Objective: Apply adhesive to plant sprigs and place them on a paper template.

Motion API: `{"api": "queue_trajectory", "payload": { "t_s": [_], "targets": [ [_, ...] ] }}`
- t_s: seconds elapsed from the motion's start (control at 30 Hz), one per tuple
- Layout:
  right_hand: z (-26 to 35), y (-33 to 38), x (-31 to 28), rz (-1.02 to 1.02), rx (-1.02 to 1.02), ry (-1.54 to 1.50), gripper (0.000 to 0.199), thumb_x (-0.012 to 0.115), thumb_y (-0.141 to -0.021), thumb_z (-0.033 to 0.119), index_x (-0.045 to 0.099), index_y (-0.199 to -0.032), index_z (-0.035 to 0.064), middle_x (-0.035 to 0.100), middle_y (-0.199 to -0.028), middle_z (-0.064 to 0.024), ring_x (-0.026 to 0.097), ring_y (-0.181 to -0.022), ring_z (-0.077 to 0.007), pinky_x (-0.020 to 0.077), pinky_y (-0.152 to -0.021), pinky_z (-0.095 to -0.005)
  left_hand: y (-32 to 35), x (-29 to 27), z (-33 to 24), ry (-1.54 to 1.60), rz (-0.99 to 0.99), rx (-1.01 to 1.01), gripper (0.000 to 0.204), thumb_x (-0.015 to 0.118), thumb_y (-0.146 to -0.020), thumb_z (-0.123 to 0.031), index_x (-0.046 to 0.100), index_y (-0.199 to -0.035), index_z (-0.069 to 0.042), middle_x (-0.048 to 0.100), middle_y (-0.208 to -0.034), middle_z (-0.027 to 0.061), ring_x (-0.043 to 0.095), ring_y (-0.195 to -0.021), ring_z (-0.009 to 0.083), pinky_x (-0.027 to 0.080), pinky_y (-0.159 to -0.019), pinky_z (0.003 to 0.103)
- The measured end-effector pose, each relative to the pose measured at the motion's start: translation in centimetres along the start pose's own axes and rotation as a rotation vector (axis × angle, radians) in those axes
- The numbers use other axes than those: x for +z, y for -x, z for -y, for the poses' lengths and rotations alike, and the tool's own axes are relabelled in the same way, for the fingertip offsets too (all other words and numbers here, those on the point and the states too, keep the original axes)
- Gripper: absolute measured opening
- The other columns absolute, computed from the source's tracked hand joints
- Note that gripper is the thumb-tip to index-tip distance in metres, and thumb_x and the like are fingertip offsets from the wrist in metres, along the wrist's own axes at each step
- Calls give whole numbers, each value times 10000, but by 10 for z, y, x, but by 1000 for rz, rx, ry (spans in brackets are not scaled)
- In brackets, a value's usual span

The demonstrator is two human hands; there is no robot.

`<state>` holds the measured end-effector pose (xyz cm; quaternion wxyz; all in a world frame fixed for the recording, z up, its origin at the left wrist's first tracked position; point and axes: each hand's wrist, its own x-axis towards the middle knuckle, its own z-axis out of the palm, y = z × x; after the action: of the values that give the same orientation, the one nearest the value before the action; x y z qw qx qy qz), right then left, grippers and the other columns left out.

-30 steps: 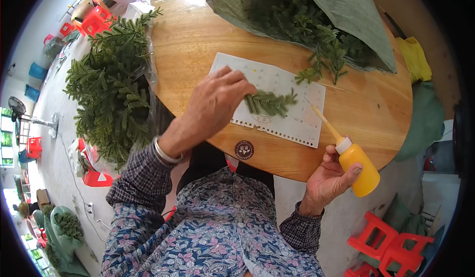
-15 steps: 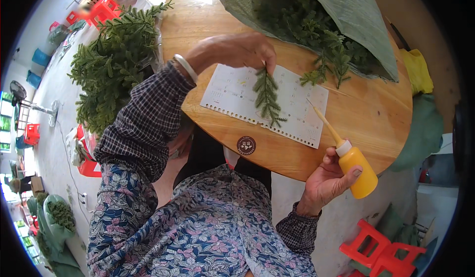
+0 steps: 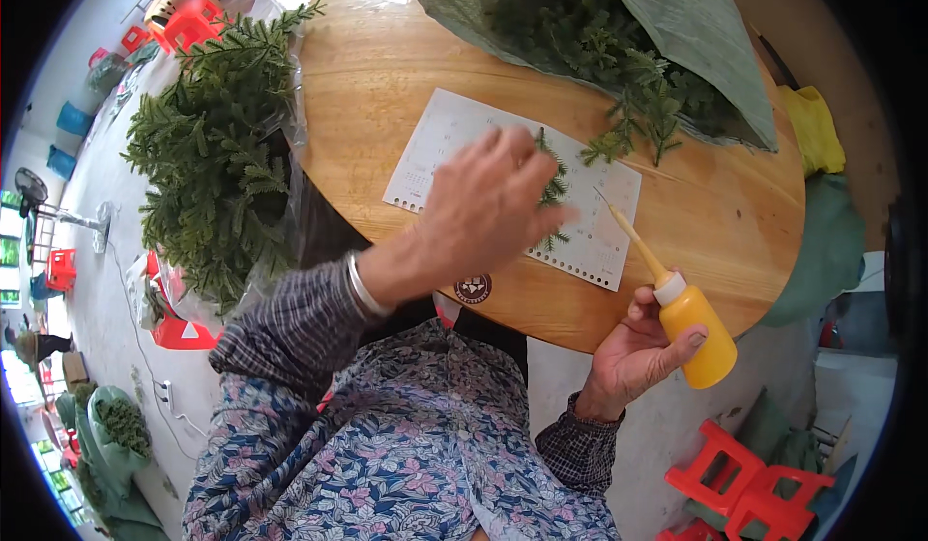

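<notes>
My left hand (image 3: 488,207) is over the sheet of paper, a little smeared by motion, its thumb and fingers apart. Behind the fingers a green artificial fir sprig (image 3: 555,191) shows on the paper, its middle partly covered by the hand. The white paper (image 3: 454,116) has a grid of print and punched holes along its near edge. Beside the table's near right edge, my right hand (image 3: 638,352) is closed round a yellow squeeze bottle (image 3: 701,338). The bottle's long thin nozzle tilts up and left over the paper's right side.
A big heap of fir sprigs (image 3: 208,174) in clear plastic stands left of the wooden table (image 3: 358,67). At the far right of the table, a green woven sack (image 3: 696,19) spills more sprigs. Red stools (image 3: 715,468) are at the lower right; a yellow cloth (image 3: 814,130) hangs beyond the table.
My left hand has come nearer and down from above the paper, its pinch on the sprig loosened. The sprig now shows on the paper. My right hand keeps the bottle almost still.
</notes>
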<state>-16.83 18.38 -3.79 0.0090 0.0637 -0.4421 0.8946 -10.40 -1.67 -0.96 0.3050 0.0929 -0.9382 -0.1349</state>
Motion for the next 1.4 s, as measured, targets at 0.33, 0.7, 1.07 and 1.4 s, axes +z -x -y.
{"api": "queue_trajectory", "payload": {
  "t_s": [0.33, 0.7, 1.07, 1.4],
  "targets": [
    [0, 0, 0, 5, 5, 25, 569, 592, -869, 512, 509, -1244, 92, 617, -1137, -138, 646, -720, -151, 480, -554, -178, 24, 5, 2, -36, -105, 77, 210, 619, -758, -149, 575, -939, -52, 483, -956, 128, 501, -811, 268, 447, -684, 343],
    [7, -6, 4, 59, 84, -9, 559, 597, -869, 510, 510, -1242, 104, 644, -1072, -134, 642, -681, -166, 468, -533, -193, 48, -4, 9, 107, -16, -56, 236, 593, -781, -77, 574, -1017, -80, 520, -951, 84, 508, -806, 234, 454, -706, 329],
    [-1, 5, 21, 109, 311, -191, 560, 580, -882, 521, 511, -1235, 91, 645, -1066, -140, 649, -743, -200, 482, -552, -213, 51, -10, 14, 24, -16, -101, 241, 581, -793, -64, 564, -1032, -87, 544, -845, 72, 518, -744, 213, 457, -704, 320],
    [-3, 10, 35, 178, 439, -381, 548, 569, -893, 507, 537, -1166, 33, 617, -1120, -150, 634, -961, -285, 501, -865, -434, 35, -17, 58, -12, -32, 9, 273, 569, -794, -60, 551, -1064, -96, 538, -836, 78, 533, -742, 222, 454, -716, 344]
  ]
}}
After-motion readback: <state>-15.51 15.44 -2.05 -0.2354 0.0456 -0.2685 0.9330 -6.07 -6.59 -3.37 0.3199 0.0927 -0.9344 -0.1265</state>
